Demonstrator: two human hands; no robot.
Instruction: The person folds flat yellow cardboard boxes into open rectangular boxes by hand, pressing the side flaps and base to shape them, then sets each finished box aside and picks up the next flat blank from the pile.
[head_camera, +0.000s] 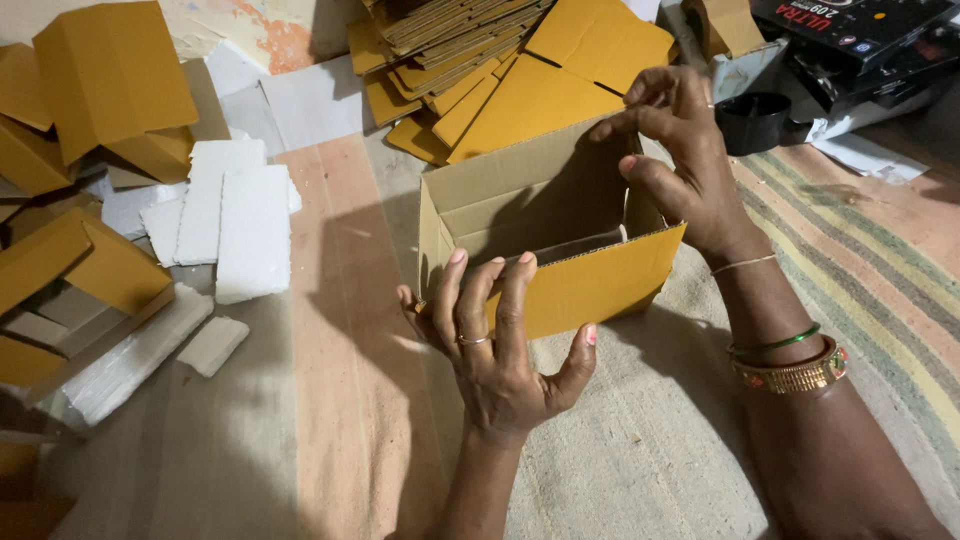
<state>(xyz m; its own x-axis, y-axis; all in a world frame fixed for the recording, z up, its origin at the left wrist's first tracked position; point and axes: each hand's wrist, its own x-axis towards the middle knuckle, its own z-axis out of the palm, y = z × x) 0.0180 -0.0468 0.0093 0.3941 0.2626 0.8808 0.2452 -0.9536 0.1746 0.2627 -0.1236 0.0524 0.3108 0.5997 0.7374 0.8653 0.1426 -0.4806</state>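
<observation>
An open yellow-brown cardboard box (600, 285) stands on the striped mat in the middle of the view, its top open and its inside dark. My left hand (500, 345) grips the box's near wall, fingers hooked over the rim and thumb spread to the right. At the far right corner my right hand (680, 160) pinches the upright flap, wrist bangles showing below it. Nothing can be seen inside the box.
A heap of flat cardboard blanks (480, 70) lies behind the box. White foam slabs (235, 225) lie to the left, with folded cardboard boxes (105, 75) and more foam (140, 350) at the left edge. A black roll (752, 120) and dark packages (860, 30) sit top right.
</observation>
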